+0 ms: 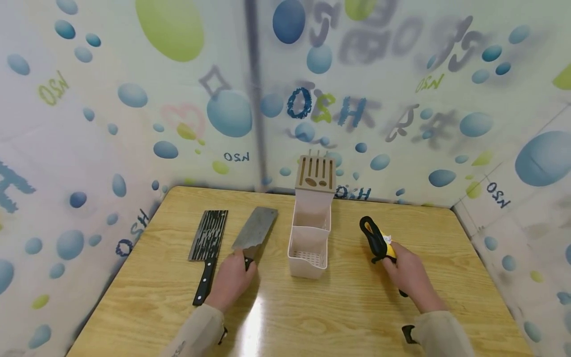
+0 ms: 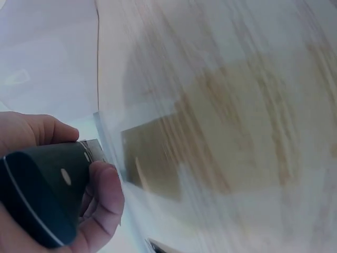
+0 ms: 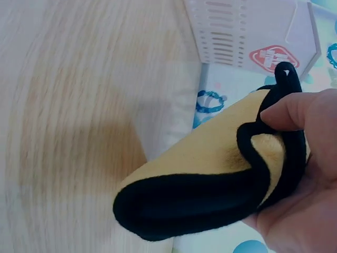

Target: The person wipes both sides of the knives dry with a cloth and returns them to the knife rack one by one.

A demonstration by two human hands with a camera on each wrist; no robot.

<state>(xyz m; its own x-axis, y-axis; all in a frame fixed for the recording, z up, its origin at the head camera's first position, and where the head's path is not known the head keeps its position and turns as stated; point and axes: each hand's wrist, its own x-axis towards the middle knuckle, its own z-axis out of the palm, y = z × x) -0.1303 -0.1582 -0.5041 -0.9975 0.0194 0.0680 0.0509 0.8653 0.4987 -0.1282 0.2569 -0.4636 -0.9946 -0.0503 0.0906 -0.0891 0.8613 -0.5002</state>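
My left hand point(image 1: 233, 278) grips the black handle of a cleaver point(image 1: 256, 228) with a plain grey blade, which points away over the table. In the left wrist view the riveted handle point(image 2: 47, 184) lies between thumb and fingers. To its left lies a second cleaver point(image 1: 209, 235), with a black-and-silver streaked blade and a black riveted handle. Over the table's right side, my right hand point(image 1: 411, 275) holds a folded yellow cloth with black edging point(image 1: 376, 243). The right wrist view shows the thumb pressing on the cloth point(image 3: 200, 153) near its edge, with the folded end hanging out.
A pale pink utensil and knife holder point(image 1: 309, 250) stands between the hands, its beige slotted top point(image 1: 315, 173) at the back. The wooden table point(image 1: 339, 317) meets walls covered with a printed sheet point(image 1: 383, 99) of blue and green drops behind and at both sides.
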